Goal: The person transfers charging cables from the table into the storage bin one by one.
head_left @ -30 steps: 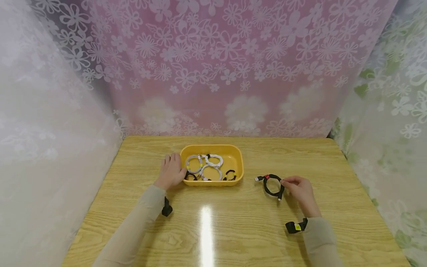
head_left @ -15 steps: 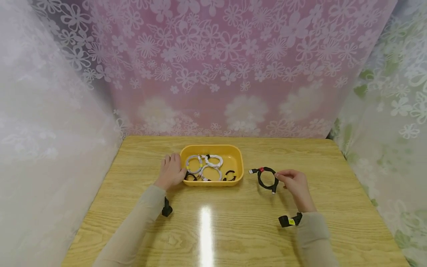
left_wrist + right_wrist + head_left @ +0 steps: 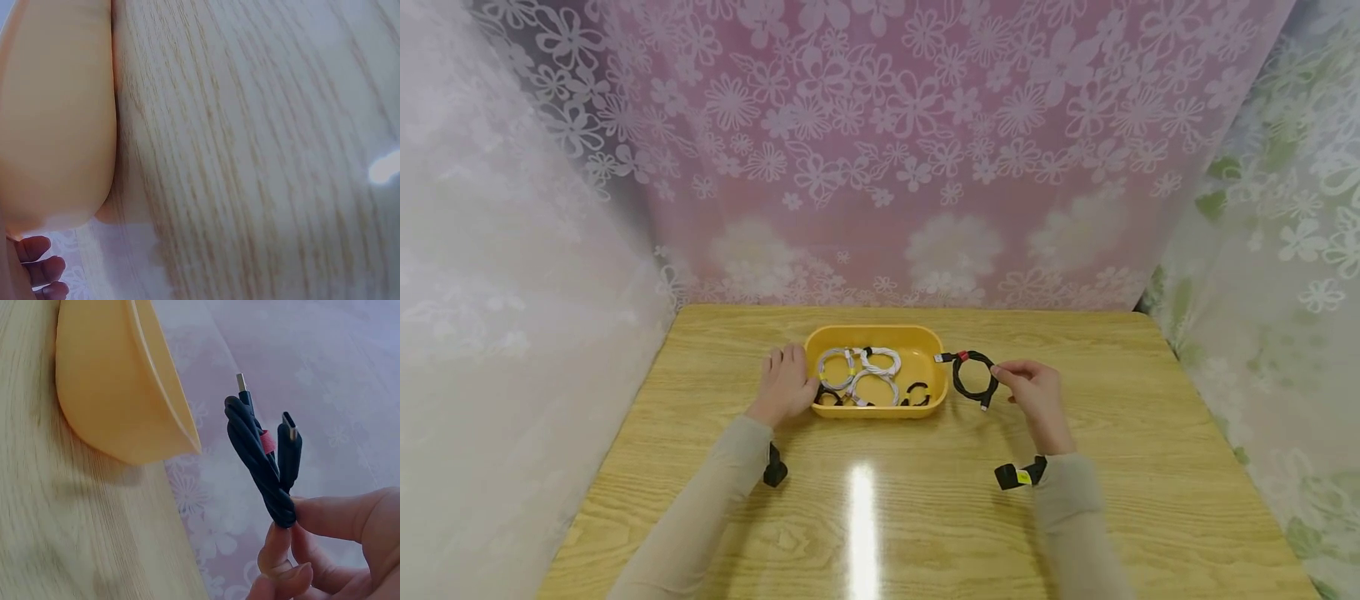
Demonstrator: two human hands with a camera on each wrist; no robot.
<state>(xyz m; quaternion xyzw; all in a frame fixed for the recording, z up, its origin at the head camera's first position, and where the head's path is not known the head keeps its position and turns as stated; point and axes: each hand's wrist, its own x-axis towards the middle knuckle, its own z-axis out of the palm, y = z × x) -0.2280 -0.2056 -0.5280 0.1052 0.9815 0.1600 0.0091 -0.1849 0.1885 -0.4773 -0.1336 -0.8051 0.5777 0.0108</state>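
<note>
My right hand (image 3: 1033, 400) pinches a coiled black USB cable (image 3: 975, 377) between thumb and fingertips. A red band wraps the coil. In the right wrist view the cable (image 3: 256, 459) hangs in the air beside the bin, its two metal plugs sticking out. The yellow plastic bin (image 3: 880, 412) stands on the table, and the cable's USB plug overlaps its right rim in the head view. My left hand (image 3: 784, 387) holds the bin's left end, thumb at the rim, fingers outside. Inside lie several white and grey coiled cables (image 3: 874, 387) and small black ones (image 3: 916, 394).
The wooden table (image 3: 940, 500) has a bright reflected streak in front of the bin. A pink floral curtain (image 3: 880, 167) hangs behind its back edge. Pale curtains flank it, one at left (image 3: 512, 292) and a green-patterned one at right (image 3: 1285, 292).
My right hand has carried the black cable left and away from me, from over the table up to the bin's right rim. The left hand and the bin have stayed put.
</note>
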